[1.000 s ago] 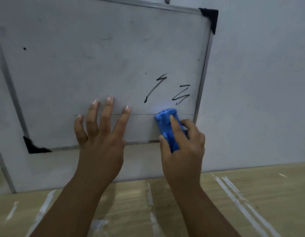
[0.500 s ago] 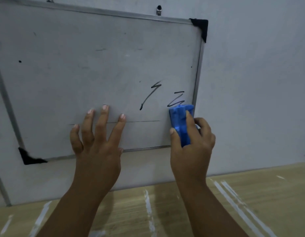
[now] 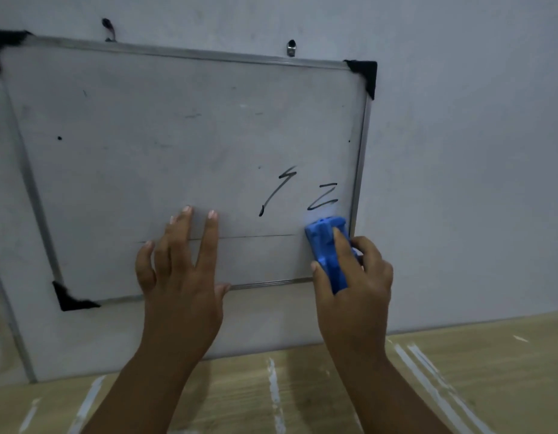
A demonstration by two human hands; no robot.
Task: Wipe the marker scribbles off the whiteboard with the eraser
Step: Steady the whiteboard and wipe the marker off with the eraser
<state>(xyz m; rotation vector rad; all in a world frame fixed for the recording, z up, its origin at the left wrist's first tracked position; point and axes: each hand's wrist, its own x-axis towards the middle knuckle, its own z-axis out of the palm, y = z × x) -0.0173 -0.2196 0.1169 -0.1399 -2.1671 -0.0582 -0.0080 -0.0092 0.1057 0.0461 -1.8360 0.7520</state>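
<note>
Blue plastic eraser point(image 3: 326, 245) sits pressed against a wall-hung whiteboard point(image 3: 146, 151), low at its right edge, gripped by a person's right hand point(image 3: 353, 286) with the thumb on one side, curled fingers on the other and the forefinger laid along its back. A black zigzag scribble point(image 3: 323, 197) stands just above it, a second scribble point(image 3: 276, 191) further left. The left hand point(image 3: 180, 277) lies flat on the board, fingers straight and loosely spread across a thin horizontal line point(image 3: 255, 236)
</note>
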